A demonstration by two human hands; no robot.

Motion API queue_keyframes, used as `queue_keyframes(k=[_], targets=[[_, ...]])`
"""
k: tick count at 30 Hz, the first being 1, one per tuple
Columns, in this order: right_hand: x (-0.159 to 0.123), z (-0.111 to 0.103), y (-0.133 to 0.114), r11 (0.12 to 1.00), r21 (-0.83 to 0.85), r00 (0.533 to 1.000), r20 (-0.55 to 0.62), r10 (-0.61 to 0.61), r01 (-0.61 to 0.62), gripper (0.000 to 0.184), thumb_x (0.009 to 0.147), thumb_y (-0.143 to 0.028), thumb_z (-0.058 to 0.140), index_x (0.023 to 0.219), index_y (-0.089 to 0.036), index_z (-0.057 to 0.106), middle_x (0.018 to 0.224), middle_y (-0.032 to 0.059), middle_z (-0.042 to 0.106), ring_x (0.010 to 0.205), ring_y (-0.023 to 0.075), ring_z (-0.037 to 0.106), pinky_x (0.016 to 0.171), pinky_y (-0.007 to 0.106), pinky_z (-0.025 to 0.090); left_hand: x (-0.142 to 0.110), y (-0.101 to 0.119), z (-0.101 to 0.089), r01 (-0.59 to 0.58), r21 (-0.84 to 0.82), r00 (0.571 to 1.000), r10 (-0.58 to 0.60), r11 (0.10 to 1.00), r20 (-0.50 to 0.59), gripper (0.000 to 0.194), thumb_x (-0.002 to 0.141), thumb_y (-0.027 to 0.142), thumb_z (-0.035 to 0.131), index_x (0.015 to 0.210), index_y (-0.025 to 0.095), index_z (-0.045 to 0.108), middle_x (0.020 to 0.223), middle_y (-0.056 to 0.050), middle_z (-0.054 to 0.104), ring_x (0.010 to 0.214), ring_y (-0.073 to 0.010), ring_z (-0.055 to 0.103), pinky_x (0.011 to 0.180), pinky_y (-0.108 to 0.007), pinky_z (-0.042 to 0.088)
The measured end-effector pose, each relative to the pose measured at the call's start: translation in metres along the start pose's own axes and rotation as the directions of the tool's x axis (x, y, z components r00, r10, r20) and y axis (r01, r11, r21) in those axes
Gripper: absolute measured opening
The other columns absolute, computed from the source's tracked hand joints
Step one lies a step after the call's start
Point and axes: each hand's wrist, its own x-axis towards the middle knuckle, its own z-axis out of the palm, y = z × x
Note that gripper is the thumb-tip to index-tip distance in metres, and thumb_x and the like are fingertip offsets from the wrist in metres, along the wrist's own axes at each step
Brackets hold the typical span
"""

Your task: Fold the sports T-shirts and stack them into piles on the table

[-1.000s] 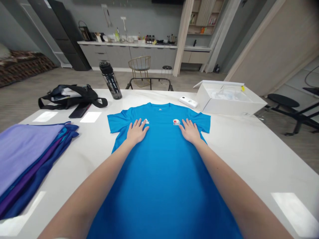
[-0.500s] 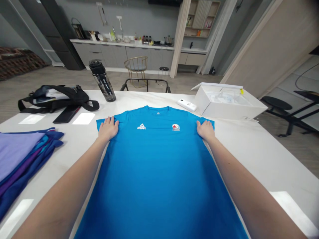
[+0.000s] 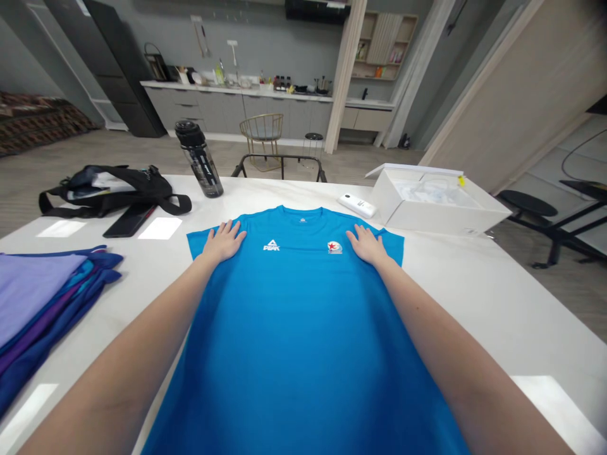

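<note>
A bright blue T-shirt point(image 3: 298, 316) lies face up and flat on the white table point(image 3: 478, 297), collar away from me, with a white logo and a red star badge on the chest. My left hand point(image 3: 224, 241) rests flat on the shirt's left shoulder, fingers spread. On the right shoulder, my right hand point(image 3: 367, 245) lies flat as well, fingers stretched out. Neither hand holds anything.
A stack of purple and blue garments point(image 3: 42, 303) lies at the left. Behind it are a black bag point(image 3: 114, 186), a dark phone point(image 3: 128, 220) and a dark water bottle point(image 3: 199, 159). A white remote-like device point(image 3: 356, 205) and an open white box point(image 3: 436, 199) sit at the back right.
Both hands slid outward from the chest to the sleeve edges, then came back inward to the shoulders. The shirt stays flat.
</note>
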Motion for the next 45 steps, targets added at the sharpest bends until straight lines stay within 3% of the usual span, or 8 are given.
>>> queue_keyframes(k=[8, 12, 18, 22, 27, 33, 38, 45], targets=[[0.010, 0.002, 0.001, 0.999, 0.023, 0.999, 0.034, 0.026, -0.027, 0.074, 0.099, -0.071, 0.018, 0.163, -0.033, 0.024, 0.171, 0.0025, 0.017, 0.156, 0.0347, 0.013, 0.120, 0.070, 0.009, 0.012, -0.006, -0.003, 0.029, 0.011, 1.000, -0.029, 1.000, -0.003, 0.076, 0.098, 0.067, 0.019, 0.163, 0.027, 0.025, 0.170, -0.006, 0.016, 0.157, -0.0332, 0.015, 0.123, -0.061, 0.016], [0.003, -0.012, 0.019, 0.987, 0.161, 0.983, -0.183, 0.034, -0.005, 0.064, 0.103, -0.058, 0.024, 0.153, -0.024, 0.045, 0.159, 0.0109, 0.044, 0.146, 0.0313, 0.037, 0.119, 0.056, 0.028, -0.005, 0.025, -0.009, 0.007, 0.017, 0.985, -0.004, 1.000, -0.170, 0.071, 0.101, 0.057, 0.024, 0.159, 0.018, 0.034, 0.168, -0.015, 0.022, 0.155, -0.0363, 0.020, 0.122, -0.065, 0.012], [-0.005, -0.033, 0.075, 0.931, 0.143, 0.894, -0.264, 0.362, -0.335, 0.049, 0.096, -0.047, 0.049, 0.133, -0.017, 0.064, 0.137, 0.0199, 0.058, 0.130, 0.0385, 0.050, 0.105, 0.061, 0.040, -0.038, 0.138, -0.013, -0.410, -0.037, 0.875, 0.381, 0.912, -0.299, 0.049, 0.100, 0.035, 0.042, 0.146, 0.021, 0.051, 0.158, -0.011, 0.044, 0.147, -0.0271, 0.037, 0.125, -0.048, 0.019], [-0.005, -0.035, 0.098, 0.915, 0.118, 0.897, -0.183, 0.403, -0.387, 0.064, 0.092, -0.060, 0.054, 0.141, -0.019, 0.058, 0.143, 0.0208, 0.051, 0.134, 0.0408, 0.045, 0.106, 0.066, 0.037, -0.063, 0.223, -0.002, -0.571, -0.215, 0.818, 0.529, 0.792, -0.226, 0.037, 0.097, 0.028, 0.049, 0.131, 0.021, 0.062, 0.139, -0.010, 0.060, 0.128, -0.0243, 0.055, 0.110, -0.038, 0.041], [0.000, -0.041, 0.108, 0.921, 0.127, 0.916, -0.125, 0.382, -0.367, 0.057, 0.084, -0.064, 0.067, 0.125, -0.025, 0.067, 0.138, 0.0170, 0.052, 0.133, 0.0393, 0.046, 0.106, 0.062, 0.038, -0.093, 0.329, 0.029, -0.714, -0.202, 0.698, 0.665, 0.670, -0.263, 0.033, 0.094, 0.030, 0.056, 0.126, 0.023, 0.063, 0.127, -0.008, 0.064, 0.120, -0.0251, 0.057, 0.106, -0.040, 0.042], [0.009, -0.047, 0.121, 0.884, 0.194, 0.890, -0.088, 0.447, -0.425, 0.058, 0.075, -0.060, 0.074, 0.115, -0.019, 0.067, 0.127, 0.0179, 0.063, 0.123, 0.0373, 0.057, 0.100, 0.056, 0.046, -0.061, 0.408, 0.046, -0.565, -0.234, 0.823, 0.522, 0.791, -0.223, 0.029, 0.097, 0.028, 0.052, 0.121, 0.019, 0.064, 0.122, -0.012, 0.065, 0.116, -0.0278, 0.058, 0.098, -0.042, 0.045], [0.015, -0.043, 0.131, 0.845, 0.453, 0.937, -0.053, 0.344, -0.284, 0.025, 0.067, -0.039, 0.081, 0.065, -0.020, 0.064, 0.077, 0.0085, 0.069, 0.096, 0.0308, 0.067, 0.086, 0.040, 0.051, -0.045, 0.429, 0.047, -0.619, -0.182, 0.782, 0.579, 0.764, -0.229, 0.029, 0.096, 0.038, 0.055, 0.114, 0.017, 0.065, 0.119, -0.015, 0.066, 0.119, -0.0314, 0.058, 0.102, -0.046, 0.041], [0.021, -0.058, 0.109, 0.635, 0.762, 0.976, -0.016, 0.216, -0.128, 0.025, 0.076, -0.032, 0.073, 0.067, -0.022, 0.052, 0.053, -0.0033, 0.051, 0.056, 0.0144, 0.055, 0.054, 0.025, 0.048, -0.065, 0.471, 0.046, -0.366, -0.602, 0.928, 0.325, 0.710, -0.180, 0.087, 0.073, 0.051, 0.082, 0.141, 0.013, 0.044, 0.132, -0.022, 0.058, 0.126, -0.0355, 0.056, 0.102, -0.042, 0.044]])
